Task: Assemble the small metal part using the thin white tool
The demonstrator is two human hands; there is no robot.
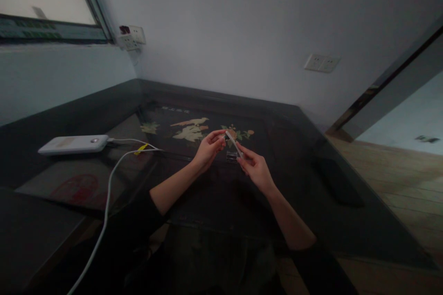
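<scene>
A thin, flat white strip [234, 143] slants between my two hands above the dark table [214, 198]. My right hand [256, 169] grips its lower end between thumb and fingers. At its upper end, my left hand [209, 149] is closed in a pinch, with fingertips by the strip's tip. Something small and pale shows at those fingertips, too small to name. Just under the strip, close to my right fingertips, is a small clear, shiny object [231, 157], apparently on the table.
A white power bank-like device [74, 144] lies at the left with a white cable [110, 179] running off the near edge. A dark flat object [341, 184] lies at the right. Wall sockets [321, 63] are behind the table, whose top bears a bird-and-flower picture [190, 132].
</scene>
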